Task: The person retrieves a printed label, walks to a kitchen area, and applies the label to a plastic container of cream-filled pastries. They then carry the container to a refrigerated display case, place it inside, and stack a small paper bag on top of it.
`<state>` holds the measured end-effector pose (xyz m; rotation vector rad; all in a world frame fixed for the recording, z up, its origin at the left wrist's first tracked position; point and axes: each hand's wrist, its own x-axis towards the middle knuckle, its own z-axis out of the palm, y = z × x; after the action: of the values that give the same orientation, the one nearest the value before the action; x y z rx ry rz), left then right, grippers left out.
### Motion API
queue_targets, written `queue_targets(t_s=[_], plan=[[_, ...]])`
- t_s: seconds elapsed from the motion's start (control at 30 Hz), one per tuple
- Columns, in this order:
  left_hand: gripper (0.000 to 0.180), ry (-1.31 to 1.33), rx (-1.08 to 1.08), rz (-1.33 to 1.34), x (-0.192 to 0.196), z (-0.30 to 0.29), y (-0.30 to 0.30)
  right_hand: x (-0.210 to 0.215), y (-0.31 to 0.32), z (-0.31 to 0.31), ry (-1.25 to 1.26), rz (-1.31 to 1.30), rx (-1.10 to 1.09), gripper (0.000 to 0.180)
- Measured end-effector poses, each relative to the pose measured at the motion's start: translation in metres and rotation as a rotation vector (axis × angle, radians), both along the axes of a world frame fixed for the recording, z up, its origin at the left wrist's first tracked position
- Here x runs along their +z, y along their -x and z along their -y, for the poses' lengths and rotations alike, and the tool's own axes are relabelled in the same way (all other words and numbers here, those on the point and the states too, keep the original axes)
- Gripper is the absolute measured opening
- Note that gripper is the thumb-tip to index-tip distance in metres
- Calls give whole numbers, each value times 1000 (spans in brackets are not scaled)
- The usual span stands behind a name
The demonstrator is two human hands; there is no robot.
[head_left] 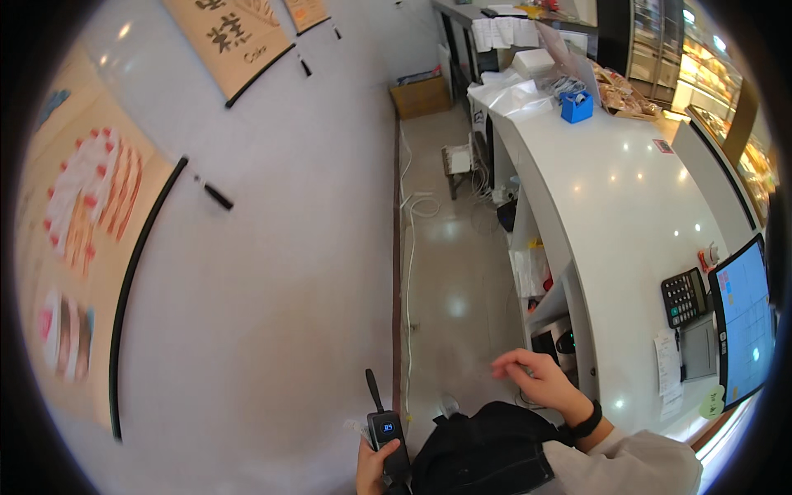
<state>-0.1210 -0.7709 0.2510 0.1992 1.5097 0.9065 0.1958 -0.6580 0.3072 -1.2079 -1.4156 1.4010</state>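
Note:
My left hand (pixel 373 464), low in the view, is closed round a black power bank (pixel 386 429) with a small lit display. A short black strap or cable (pixel 374 388) sticks up from its top end. Something pale and crumpled (pixel 356 426) shows beside that hand, too small to name. My right hand (pixel 540 381) hangs in the air over the aisle, left of the counter's near end. Its fingers are loosely bent and slightly blurred, with nothing in them, and a black band (pixel 588 419) circles the wrist. Between my arms lies black cloth (pixel 487 445).
A curved white counter (pixel 615 214) runs along the right, bearing a calculator (pixel 684 297), a touchscreen monitor (pixel 742 318), receipts (pixel 667 363) and a blue box (pixel 577 106). Along the floor (pixel 454 280) runs a white cable (pixel 407 289). Hanging posters (pixel 99 330) cover the left wall.

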Motion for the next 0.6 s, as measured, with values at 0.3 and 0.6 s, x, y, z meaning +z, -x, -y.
queue_targets(t_s=[0.3,0.6], plan=[[45,-310,-506,34,-54,-262,30,-45,5,-108,173,49,-321,21],[54,-186,-506,79,-31,-471,2,-168,-50,-390,154,206,-351,23]])
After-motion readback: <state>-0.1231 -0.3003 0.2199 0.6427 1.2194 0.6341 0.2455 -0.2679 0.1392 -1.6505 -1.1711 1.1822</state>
